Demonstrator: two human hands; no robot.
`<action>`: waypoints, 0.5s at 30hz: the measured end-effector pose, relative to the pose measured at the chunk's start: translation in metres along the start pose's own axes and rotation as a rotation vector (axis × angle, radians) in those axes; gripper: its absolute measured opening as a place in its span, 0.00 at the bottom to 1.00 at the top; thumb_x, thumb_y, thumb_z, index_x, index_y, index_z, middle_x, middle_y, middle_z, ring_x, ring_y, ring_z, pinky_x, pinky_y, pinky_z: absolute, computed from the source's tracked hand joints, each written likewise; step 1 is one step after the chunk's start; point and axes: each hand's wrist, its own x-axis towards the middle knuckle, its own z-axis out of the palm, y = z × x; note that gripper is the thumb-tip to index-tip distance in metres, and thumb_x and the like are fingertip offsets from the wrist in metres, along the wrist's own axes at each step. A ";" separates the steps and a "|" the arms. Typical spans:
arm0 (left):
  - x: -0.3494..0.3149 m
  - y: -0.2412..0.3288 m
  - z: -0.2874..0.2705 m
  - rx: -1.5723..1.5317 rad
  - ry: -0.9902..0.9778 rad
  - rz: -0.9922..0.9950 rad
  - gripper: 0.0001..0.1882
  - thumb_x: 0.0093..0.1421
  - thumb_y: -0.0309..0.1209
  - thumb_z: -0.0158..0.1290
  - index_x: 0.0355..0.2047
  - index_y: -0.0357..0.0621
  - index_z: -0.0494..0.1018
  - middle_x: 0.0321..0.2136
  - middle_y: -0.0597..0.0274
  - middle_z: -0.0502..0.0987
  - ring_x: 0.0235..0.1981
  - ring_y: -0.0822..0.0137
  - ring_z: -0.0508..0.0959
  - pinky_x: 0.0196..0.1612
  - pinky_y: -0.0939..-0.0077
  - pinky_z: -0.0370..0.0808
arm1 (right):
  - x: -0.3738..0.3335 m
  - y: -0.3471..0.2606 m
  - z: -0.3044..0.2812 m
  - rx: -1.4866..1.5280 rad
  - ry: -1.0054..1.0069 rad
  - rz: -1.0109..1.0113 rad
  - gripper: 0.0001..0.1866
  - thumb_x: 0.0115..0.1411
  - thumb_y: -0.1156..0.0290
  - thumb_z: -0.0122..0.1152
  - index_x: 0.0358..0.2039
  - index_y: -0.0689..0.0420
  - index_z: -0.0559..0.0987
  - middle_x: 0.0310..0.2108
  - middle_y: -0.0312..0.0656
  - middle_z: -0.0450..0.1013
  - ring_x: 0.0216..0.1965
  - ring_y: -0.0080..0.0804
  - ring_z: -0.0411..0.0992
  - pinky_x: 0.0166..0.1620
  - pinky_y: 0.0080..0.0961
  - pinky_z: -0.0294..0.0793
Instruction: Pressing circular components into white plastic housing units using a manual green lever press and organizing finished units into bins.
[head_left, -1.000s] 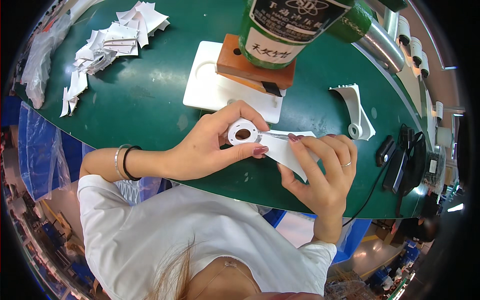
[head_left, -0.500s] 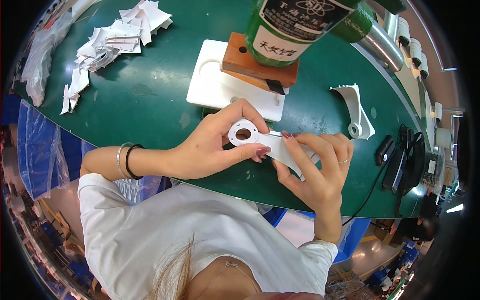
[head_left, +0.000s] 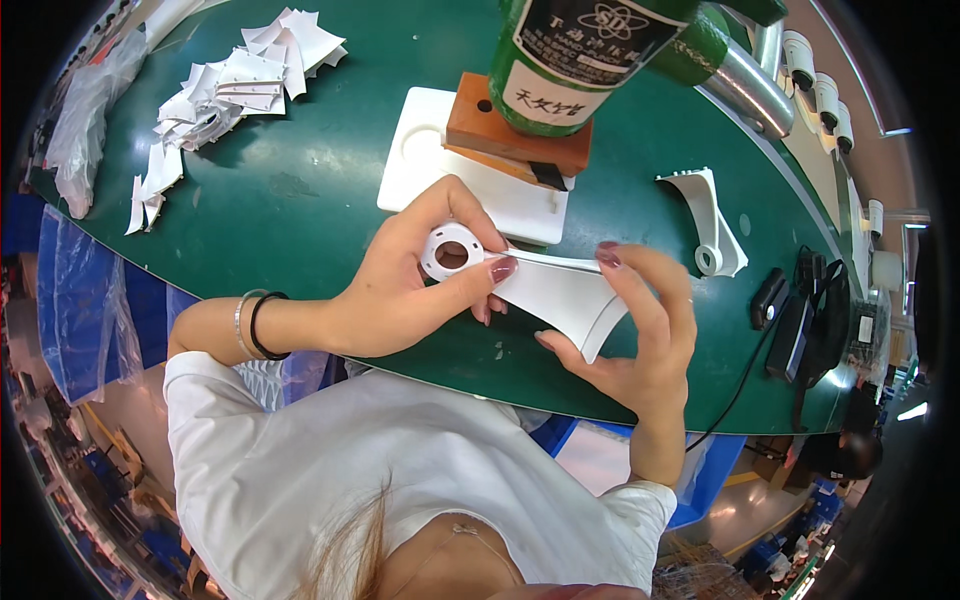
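The bare left hand (head_left: 400,275), its nails glossy dark red, was bent into a pinch, index finger arched above and thumb (head_left: 475,283) stretched rightward. Its bare left forearm (head_left: 315,328) ran nearly level from the left. The bare right hand (head_left: 648,325) curved into a wide C, index fingertip high and thumb low, over an upright bare right forearm (head_left: 658,440).

The held part (head_left: 555,290) is formed of smooth plastic. The tabletop (head_left: 290,250) is glossily finished; the press (head_left: 695,48) is coated in shiny paint.
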 end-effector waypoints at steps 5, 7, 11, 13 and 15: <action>0.009 0.026 -0.012 0.677 -0.039 0.189 0.15 0.59 0.30 0.64 0.41 0.38 0.71 0.36 0.55 0.79 0.26 0.70 0.79 0.27 0.75 0.75 | -0.003 0.012 0.002 0.302 -0.080 0.168 0.40 0.40 0.66 0.82 0.54 0.60 0.72 0.47 0.48 0.77 0.45 0.42 0.77 0.49 0.33 0.75; 0.010 0.024 -0.029 0.965 -0.024 0.341 0.19 0.55 0.33 0.67 0.41 0.38 0.74 0.35 0.55 0.79 0.24 0.69 0.78 0.27 0.74 0.74 | -0.003 0.018 0.007 0.440 -0.100 0.354 0.41 0.42 0.65 0.82 0.56 0.60 0.72 0.50 0.45 0.77 0.47 0.38 0.75 0.47 0.29 0.72; 0.021 0.021 -0.050 1.313 0.088 0.577 0.23 0.46 0.39 0.72 0.38 0.41 0.78 0.29 0.59 0.76 0.24 0.63 0.75 0.27 0.72 0.73 | 0.014 0.028 0.016 0.453 -0.156 0.420 0.40 0.45 0.62 0.79 0.59 0.57 0.72 0.52 0.39 0.76 0.46 0.34 0.70 0.44 0.28 0.69; 0.027 0.020 -0.062 1.305 0.139 0.626 0.21 0.48 0.38 0.71 0.38 0.41 0.78 0.31 0.61 0.74 0.30 0.63 0.75 0.30 0.70 0.73 | 0.027 0.032 0.021 0.450 -0.144 0.440 0.41 0.45 0.63 0.78 0.60 0.56 0.72 0.52 0.39 0.76 0.46 0.34 0.70 0.44 0.28 0.69; 0.034 0.019 -0.071 1.265 0.162 0.599 0.21 0.48 0.38 0.71 0.38 0.41 0.78 0.33 0.60 0.74 0.32 0.62 0.74 0.33 0.69 0.73 | 0.036 0.035 0.027 0.471 -0.159 0.507 0.41 0.47 0.62 0.77 0.62 0.55 0.70 0.53 0.40 0.74 0.49 0.34 0.68 0.48 0.29 0.68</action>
